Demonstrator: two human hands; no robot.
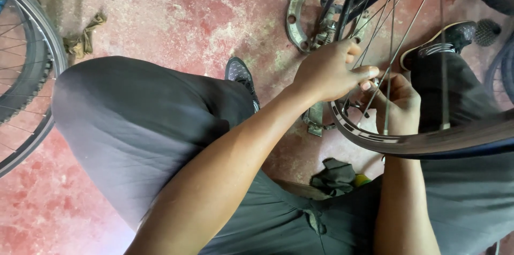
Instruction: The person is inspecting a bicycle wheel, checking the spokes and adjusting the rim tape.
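Step in hand, as I read it: spoke work on the bike wheel rim [428,140], which sits between the knees, right of centre, over the red floor [176,3].

Left hand [329,70] reaches across from the left, grip narrow: thumb and fingertips pinched on something small just where the spokes [393,46] run down toward the rim. Probably a nipple or a spoke end; too small to tell. Right hand [399,105] is curled behind the same spot, touching the left fingertips, grip closed on a spoke as far as the view shows.

Next move calls for fine fingertip rotation with the rim held steady; both hands are crowded, so slip risk is there.

Nearby: metal ring plate [294,16] on the floor, second wheel [27,73] far left, rag [83,40].
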